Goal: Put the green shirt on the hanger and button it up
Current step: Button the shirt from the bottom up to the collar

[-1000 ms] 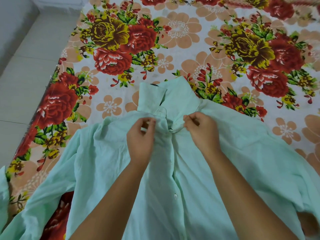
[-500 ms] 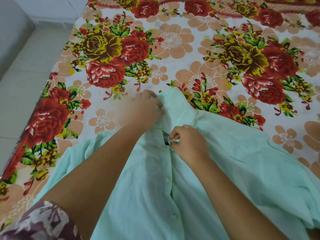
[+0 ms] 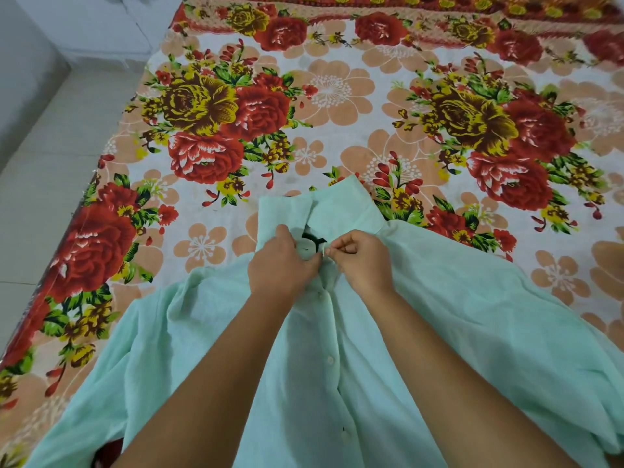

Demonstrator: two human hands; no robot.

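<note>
A pale green shirt (image 3: 456, 315) lies front-up on the flowered bed, collar pointing away from me, its placket closed with white buttons down the middle. A small dark piece of the hanger (image 3: 312, 238) shows in the neck opening; the rest is hidden inside the shirt. My left hand (image 3: 282, 265) grips the left front edge just below the collar. My right hand (image 3: 363, 261) pinches the right front edge at the collar, fingertips close to the left hand's.
The bed sheet (image 3: 337, 106) with red and yellow roses covers everything beyond the shirt. The bed's left edge drops to a pale tiled floor (image 3: 40, 184). The shirt's sleeves spread toward both lower corners.
My left hand has come back from the collar's left side to the neck opening, beside my right hand. The view has shifted slightly and the dark hanger part now shows.
</note>
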